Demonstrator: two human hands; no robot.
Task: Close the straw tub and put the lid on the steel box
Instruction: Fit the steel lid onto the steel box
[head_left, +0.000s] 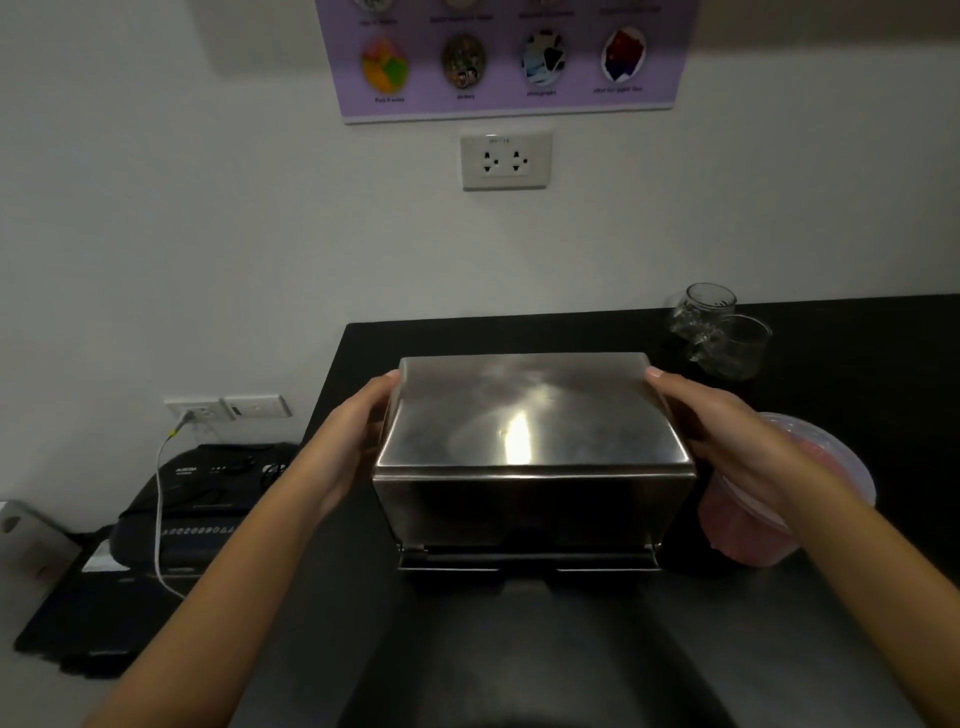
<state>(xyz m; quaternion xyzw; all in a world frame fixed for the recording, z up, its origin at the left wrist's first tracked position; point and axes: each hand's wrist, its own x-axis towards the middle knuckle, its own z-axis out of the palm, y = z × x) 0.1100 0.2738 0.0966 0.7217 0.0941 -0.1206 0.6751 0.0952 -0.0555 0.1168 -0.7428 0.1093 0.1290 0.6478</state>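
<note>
A steel box (530, 512) stands on the black counter (831, 613), and a shiny steel lid (530, 421) sits on top of it. My left hand (358, 431) grips the lid's left edge. My right hand (727, 431) grips its right edge. To the right of the box, partly behind my right wrist, is a clear plastic tub (748, 535) with pink contents and a translucent lid (826, 447) on it.
Two empty glass jars (719, 330) stand at the counter's back right. Left of the counter, lower down, a black machine (208, 499) sits with a white cable (158, 514) plugged into a wall socket. The wall is close behind the counter.
</note>
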